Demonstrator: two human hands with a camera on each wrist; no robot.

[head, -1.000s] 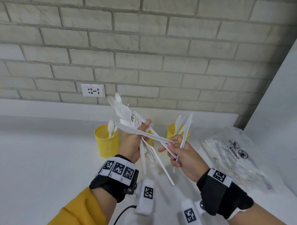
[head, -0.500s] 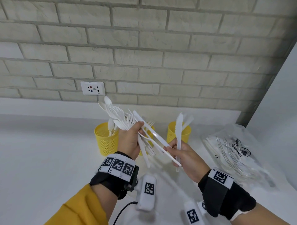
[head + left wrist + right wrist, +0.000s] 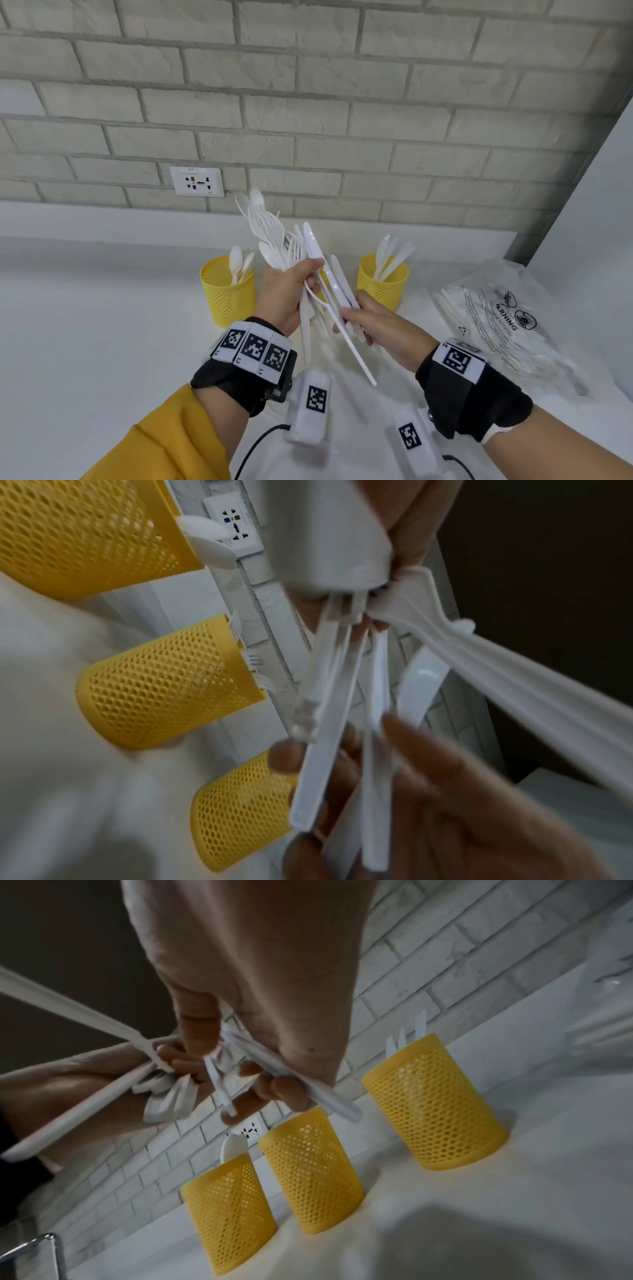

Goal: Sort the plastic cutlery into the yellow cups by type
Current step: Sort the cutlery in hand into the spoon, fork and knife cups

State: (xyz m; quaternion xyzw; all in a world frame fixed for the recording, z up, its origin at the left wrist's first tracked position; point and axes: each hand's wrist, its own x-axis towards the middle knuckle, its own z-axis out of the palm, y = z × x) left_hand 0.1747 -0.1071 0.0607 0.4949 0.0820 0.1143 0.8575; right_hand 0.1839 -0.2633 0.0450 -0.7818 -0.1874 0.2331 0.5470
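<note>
Where knife stood upright, right hand point(image 3: 378, 327) now pinches bundle point(image 3: 310, 274) handles.

— What do you have behind your work?

— A pale brick wall point(image 3: 308, 102), with a white power socket point(image 3: 197, 181) set low in it, just above the white table point(image 3: 85, 325).

— And on your right?

— A crumpled clear plastic bag point(image 3: 496, 308) with black warning print lies on the table. A chrome bar point(image 3: 41, 1242) shows at the right wrist view's corner.
</note>
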